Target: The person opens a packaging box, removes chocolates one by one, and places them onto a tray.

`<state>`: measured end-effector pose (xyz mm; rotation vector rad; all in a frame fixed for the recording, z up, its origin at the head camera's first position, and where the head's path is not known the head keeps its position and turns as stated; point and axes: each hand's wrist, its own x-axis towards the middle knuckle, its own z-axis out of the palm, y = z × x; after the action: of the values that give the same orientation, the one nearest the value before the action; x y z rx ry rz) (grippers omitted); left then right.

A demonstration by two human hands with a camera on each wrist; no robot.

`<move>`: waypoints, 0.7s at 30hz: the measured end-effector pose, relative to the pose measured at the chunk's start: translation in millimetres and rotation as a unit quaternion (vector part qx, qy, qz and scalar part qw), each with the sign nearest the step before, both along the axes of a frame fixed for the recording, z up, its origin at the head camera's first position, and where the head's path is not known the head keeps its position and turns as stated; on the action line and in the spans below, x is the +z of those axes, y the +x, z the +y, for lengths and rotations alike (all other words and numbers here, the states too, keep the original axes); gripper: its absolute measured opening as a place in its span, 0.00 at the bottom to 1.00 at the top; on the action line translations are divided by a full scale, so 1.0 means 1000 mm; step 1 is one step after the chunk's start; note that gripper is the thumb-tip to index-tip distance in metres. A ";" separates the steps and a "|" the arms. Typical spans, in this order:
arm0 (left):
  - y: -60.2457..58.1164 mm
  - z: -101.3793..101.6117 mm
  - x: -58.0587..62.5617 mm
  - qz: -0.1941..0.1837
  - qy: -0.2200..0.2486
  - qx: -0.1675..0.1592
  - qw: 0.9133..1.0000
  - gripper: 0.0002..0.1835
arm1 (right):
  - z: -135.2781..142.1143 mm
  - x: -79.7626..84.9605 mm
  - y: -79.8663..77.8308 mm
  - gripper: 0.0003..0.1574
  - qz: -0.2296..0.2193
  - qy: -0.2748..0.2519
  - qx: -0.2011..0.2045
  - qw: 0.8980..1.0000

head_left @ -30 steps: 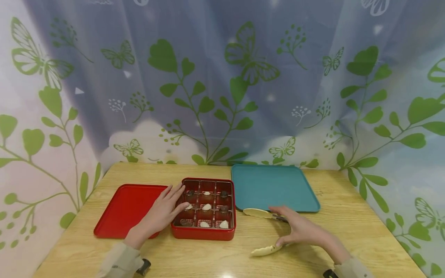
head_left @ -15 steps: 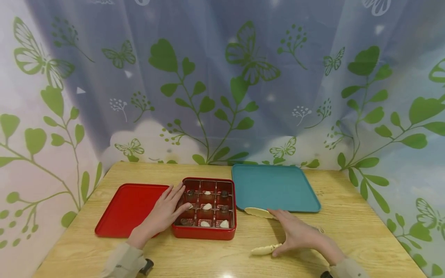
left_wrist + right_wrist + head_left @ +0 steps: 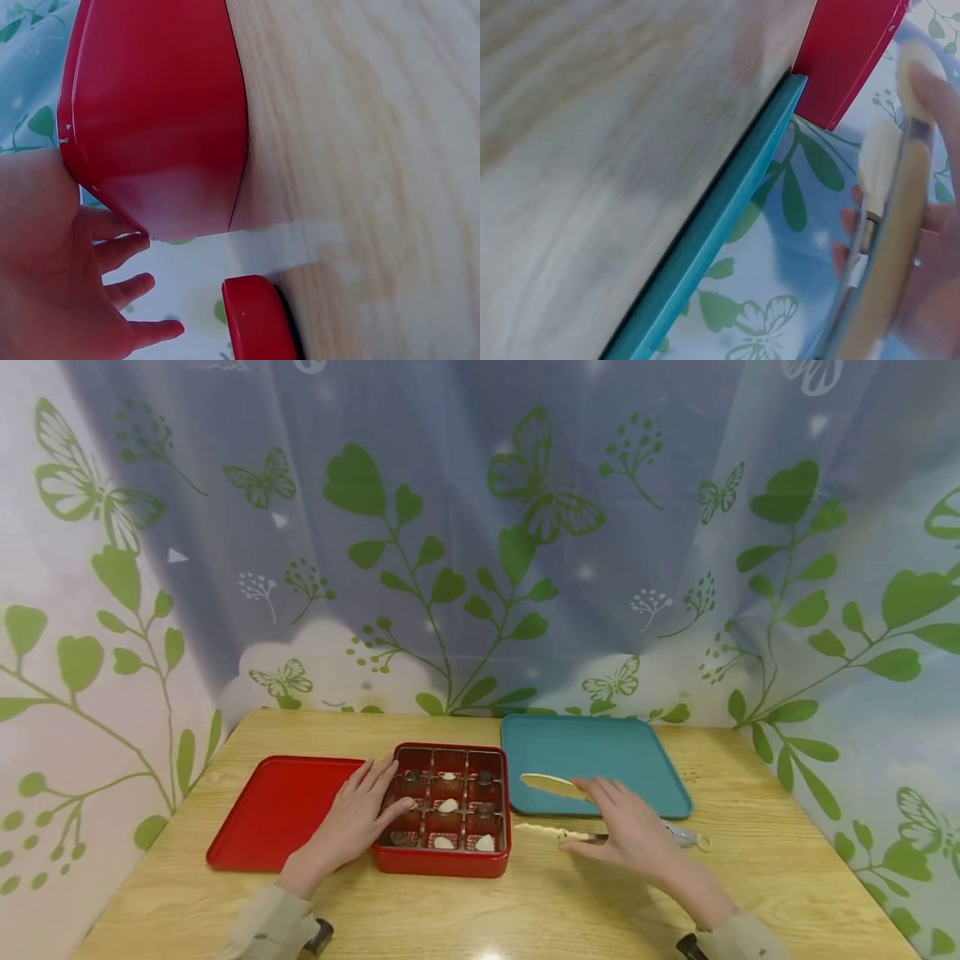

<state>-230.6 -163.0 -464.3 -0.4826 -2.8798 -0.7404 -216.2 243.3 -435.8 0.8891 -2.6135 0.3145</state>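
Observation:
My left hand (image 3: 348, 818) rests on the left rim of a red square tin (image 3: 442, 863), fingers extended, thumb over the near-left compartments. The tin has a clear-walled divider; its compartments hold small dark and white pieces (image 3: 447, 806) that look like chocolates. In the left wrist view the fingertips (image 3: 129, 247) touch the tin's corner. My right hand (image 3: 633, 835) grips a pair of tongs (image 3: 553, 785) with cream tips, raised and spread apart to the right of the tin. Its handle end, with a ring, sticks out behind the hand.
A red lid or shallow tray (image 3: 262, 814) lies left of the tin, partly under my left forearm in view. Right of the tin, a teal tray (image 3: 600, 760) lies at the back of the wooden table (image 3: 750, 843). A leaf-patterned curtain (image 3: 480, 568) hangs behind.
My right hand has moved up and left with the tongs, whose tips have risen from near the table to overlap the teal tray's front edge. The left hand has stayed on the tin.

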 end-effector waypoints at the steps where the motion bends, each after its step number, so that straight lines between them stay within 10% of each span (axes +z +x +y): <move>1: 0.000 0.000 0.000 0.003 -0.001 -0.001 1.000 0.40 | -0.003 0.002 -0.001 0.54 0.017 -0.003 0.004 1.000; 12: 0.003 0.001 0.005 0.006 -0.012 0.006 1.000 0.40 | -0.037 0.012 -0.021 0.53 0.197 0.048 0.022 0.979; 21: 0.006 0.001 0.007 -0.023 -0.019 0.007 1.000 0.42 | -0.066 0.019 -0.036 0.53 0.218 0.070 0.031 0.973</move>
<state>-224.7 -161.9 -457.1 -0.4542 -2.9426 -0.7041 -252.7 176.8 -416.9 0.9609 -2.2223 -0.0506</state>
